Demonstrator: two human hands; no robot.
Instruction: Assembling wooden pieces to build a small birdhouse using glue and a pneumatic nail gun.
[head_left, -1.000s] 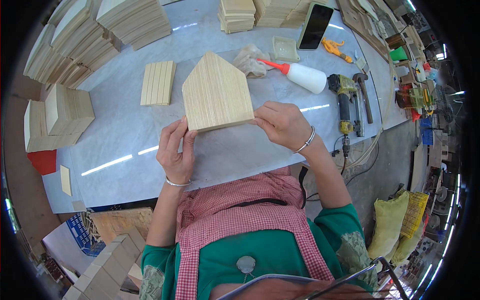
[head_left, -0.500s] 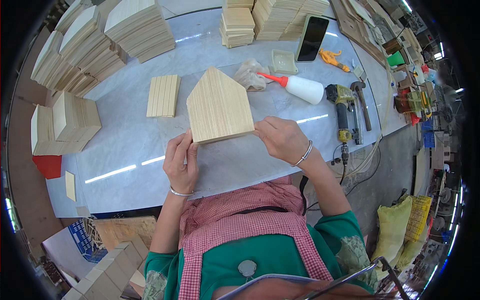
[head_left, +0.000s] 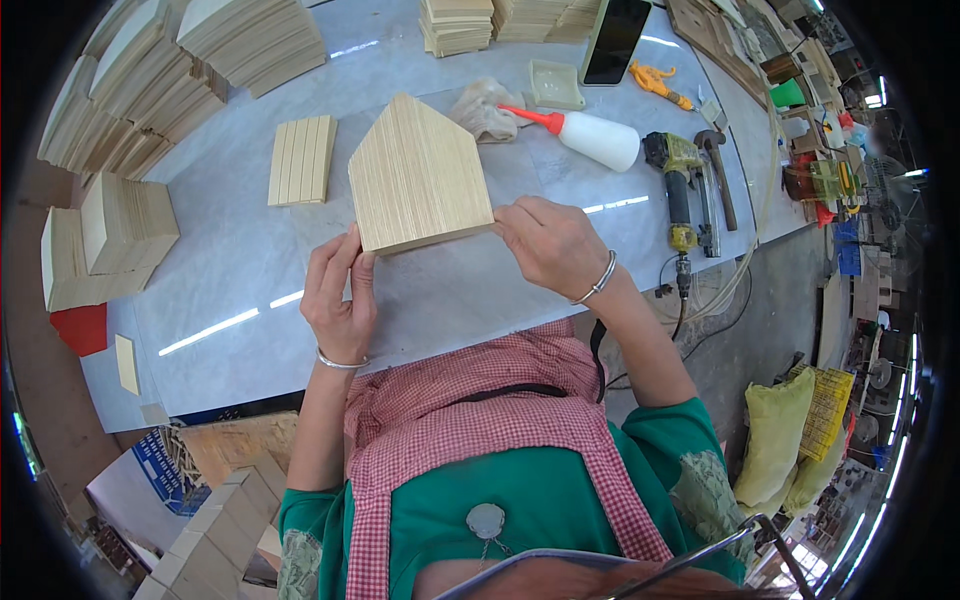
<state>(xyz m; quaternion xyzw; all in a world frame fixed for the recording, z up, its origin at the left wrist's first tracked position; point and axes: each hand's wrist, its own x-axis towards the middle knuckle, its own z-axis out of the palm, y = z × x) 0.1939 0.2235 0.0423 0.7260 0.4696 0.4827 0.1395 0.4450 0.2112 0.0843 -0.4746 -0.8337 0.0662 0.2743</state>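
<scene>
A pale house-shaped wooden board (head_left: 420, 178) with a pointed top is in front of me on the table. My left hand (head_left: 338, 292) pinches its lower left corner between fingers and thumb. At the lower right corner, my right hand (head_left: 550, 243) grips the edge with its fingers curled. Left of the board lies a grooved wooden panel (head_left: 302, 160). Beyond its right side are a crumpled cloth (head_left: 485, 108) and a white glue bottle (head_left: 598, 140) with a red nozzle, lying on its side.
Wooden board stacks (head_left: 250, 45) stand at the far left, with another stack (head_left: 130, 225) nearer. A phone (head_left: 616, 42) leans beside a small square dish (head_left: 556, 84). Rightward lie an orange-handled tool (head_left: 655, 80), a nail gun (head_left: 680, 190) with a hose and a hammer (head_left: 717, 175).
The view has shifted slightly, so the table and everything on it sit a little higher and further left. Both hands keep their hold on the wooden board.
</scene>
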